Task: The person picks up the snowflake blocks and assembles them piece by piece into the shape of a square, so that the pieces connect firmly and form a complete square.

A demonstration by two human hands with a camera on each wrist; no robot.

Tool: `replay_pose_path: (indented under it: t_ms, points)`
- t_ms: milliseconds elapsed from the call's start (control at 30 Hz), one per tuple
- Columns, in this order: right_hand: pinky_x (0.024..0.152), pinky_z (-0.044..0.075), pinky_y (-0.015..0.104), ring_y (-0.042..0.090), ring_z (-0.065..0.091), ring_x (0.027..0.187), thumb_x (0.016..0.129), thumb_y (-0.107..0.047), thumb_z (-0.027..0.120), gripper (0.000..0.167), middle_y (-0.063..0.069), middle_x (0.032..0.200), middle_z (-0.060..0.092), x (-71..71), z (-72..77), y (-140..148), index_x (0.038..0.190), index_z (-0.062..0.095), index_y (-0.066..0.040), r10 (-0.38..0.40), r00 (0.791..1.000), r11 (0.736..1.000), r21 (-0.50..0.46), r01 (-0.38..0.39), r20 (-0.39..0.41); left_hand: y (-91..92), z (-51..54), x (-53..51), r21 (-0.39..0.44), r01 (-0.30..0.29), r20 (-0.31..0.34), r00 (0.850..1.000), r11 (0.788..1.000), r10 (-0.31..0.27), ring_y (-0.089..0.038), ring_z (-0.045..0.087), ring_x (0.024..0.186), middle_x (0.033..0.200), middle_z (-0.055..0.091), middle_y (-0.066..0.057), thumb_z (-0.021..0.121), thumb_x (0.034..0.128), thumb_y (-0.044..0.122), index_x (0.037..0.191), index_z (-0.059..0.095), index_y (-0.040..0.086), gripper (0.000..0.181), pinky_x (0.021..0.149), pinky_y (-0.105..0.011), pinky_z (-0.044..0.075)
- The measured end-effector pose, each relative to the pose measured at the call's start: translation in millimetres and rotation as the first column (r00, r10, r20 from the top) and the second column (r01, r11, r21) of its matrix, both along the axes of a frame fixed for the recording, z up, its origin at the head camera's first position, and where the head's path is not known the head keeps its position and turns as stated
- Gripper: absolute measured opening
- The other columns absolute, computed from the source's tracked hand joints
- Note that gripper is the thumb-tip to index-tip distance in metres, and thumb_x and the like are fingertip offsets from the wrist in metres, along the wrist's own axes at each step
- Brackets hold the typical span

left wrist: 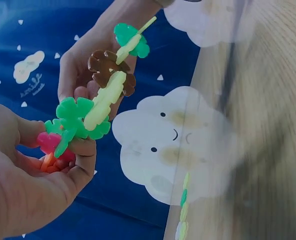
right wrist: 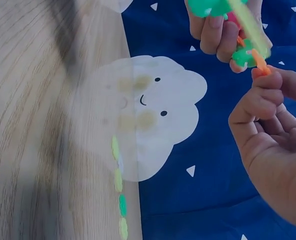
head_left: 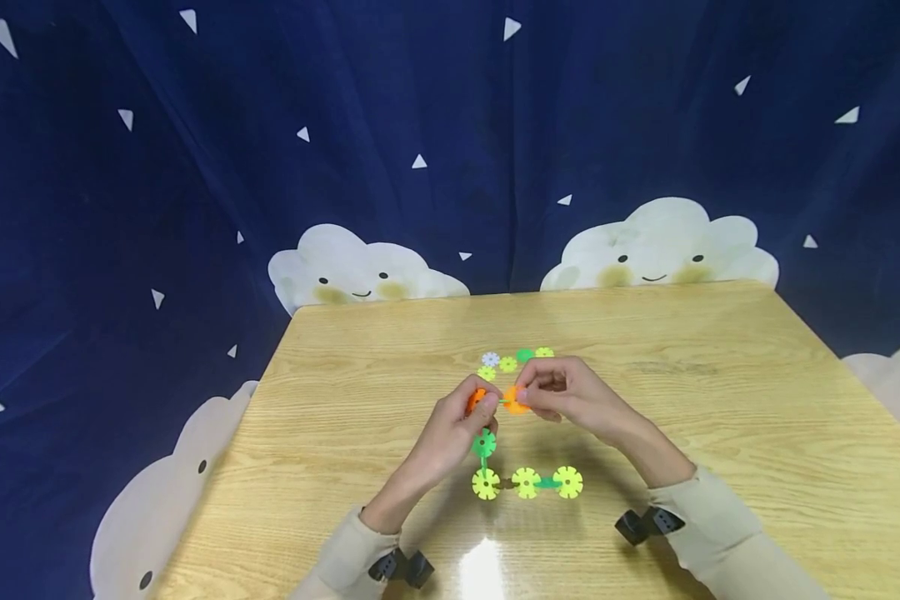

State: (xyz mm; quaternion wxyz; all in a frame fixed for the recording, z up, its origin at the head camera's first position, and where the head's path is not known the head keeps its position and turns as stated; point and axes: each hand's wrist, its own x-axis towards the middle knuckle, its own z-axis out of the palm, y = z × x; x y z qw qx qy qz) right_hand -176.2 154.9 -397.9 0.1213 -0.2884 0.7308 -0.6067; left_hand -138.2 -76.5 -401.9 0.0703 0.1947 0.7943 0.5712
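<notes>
- Curtain [head_left: 390, 100]: dark blue, white triangles and smiling clouds; hangs behind the desk.
- Desk [head_left: 330, 433]: light wood grain, beneath both hands.
- Right hand [head_left: 573, 392]: thumb and index finger pinch an orange disc.
- Left hand [head_left: 453, 425]: fingers curl round the upper part of the chain.
- Chain [head_left: 527, 483] of notched discs: held up off the desk, bent in an L. One leg runs from the left hand toward the wearer, through green, to a yellow corner disc; the other has its long axis left to right, free yellow end pointing right.
- Loose discs [head_left: 507, 364]: yellow, green, pale; lie flat beyond the hands.
- Orange disc [head_left: 515, 408]: broad face toward the head camera; a green piece shows at its left.
</notes>
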Motion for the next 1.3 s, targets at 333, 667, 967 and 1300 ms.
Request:
replay_pose_path:
  t_ms: [333,667,967,1300]
  points:
    - [0.051,0.031,0.025,0.020,0.038,0.055,0.101,-0.011,0.066,0.010,0.002,0.065,0.045,0.6,-0.6,-2.0,0.095,0.069,-0.003,-0.027,1.000,1.000,-0.004,0.027,0.003,4.2,-2.9,1.5,0.001,-0.016,-0.005,1.000,1.000,0.016,-0.012,0.058,0.067,0.079,0.065,-0.006,0.047,0.1117,0.035,0.115,0.060,0.013,0.026,0.067,-0.028,0.050]
    - [0.052,0.034,0.027,0.016,0.042,0.057,0.099,-0.015,0.071,0.011,0.002,0.065,0.049,0.7,-0.8,-5.7,0.095,0.072,-0.005,-0.074,0.996,0.997,-0.004,0.074,0.039,3.7,-0.9,0.3,0.058,-0.010,0.046,0.999,0.998,0.007,-0.017,0.069,0.078,0.098,0.070,-0.005,0.049,0.1095,0.024,0.120,0.066,0.012,0.023,0.072,-0.030,0.056]
    - [0.050,0.035,0.028,0.013,0.044,0.056,0.097,-0.015,0.074,0.015,0.004,0.070,0.059,0.6,3.1,-12.7,0.095,0.066,-0.003,-0.088,0.993,0.996,0.009,0.087,0.079,7.0,-2.6,-1.2,0.080,-0.028,0.040,0.999,0.996,0.025,-0.018,0.065,0.067,0.087,0.066,-0.009,0.050,0.1110,0.029,0.111,0.063,0.012,0.021,0.061,-0.025,0.054]
    - [0.056,0.043,0.026,0.018,0.050,0.061,0.101,-0.018,0.070,0.015,0.012,0.076,0.060,-2.6,6.7,-8.8,0.101,0.066,-0.003,-0.008,0.996,1.000,0.031,0.005,0.088,3.0,1.0,-1.3,0.076,-0.076,0.028,0.997,0.994,0.075,-0.019,0.064,0.064,0.084,0.065,-0.013,0.053,0.1090,0.020,0.107,0.064,0.012,0.014,0.059,-0.025,0.053]
